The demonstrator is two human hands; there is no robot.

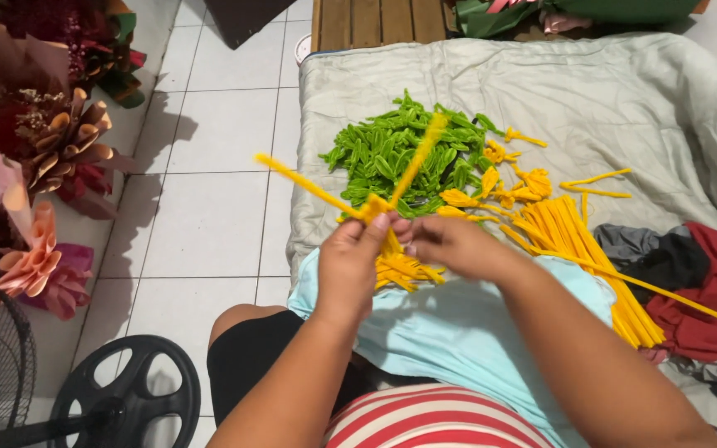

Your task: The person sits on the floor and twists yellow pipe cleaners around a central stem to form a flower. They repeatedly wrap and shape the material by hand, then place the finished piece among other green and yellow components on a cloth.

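Bedding: a pale grey-green quilt [624, 91] fills the upper right, from 12 to 3 o'clock, spread over a mattress beside the white tiled floor [209, 207].
Pillow: a light blue cushion [458, 332] lies across the lap at 6 o'clock, under both forearms.
Paper bouquets: wrapped flowers [51, 141] stand along the left edge, at 9 to 10 o'clock.
Fan: a black fan base [126, 398] sits at 7 o'clock.
Green pile: bent green pipe cleaners [400, 153] heaped at 12 o'clock.
Yellow bundle: straight yellow pipe cleaners [574, 241] lie at 3 o'clock, just beside dark and red cloth [699, 282].
Left hand [350, 265]: closed, pinching crossed yellow stems [371, 203] at centre.
Right hand [450, 245]: fingers narrowed onto the same stems, touching the left hand.
Small pieces: folded yellow bits [404, 270] rest just under the hands.
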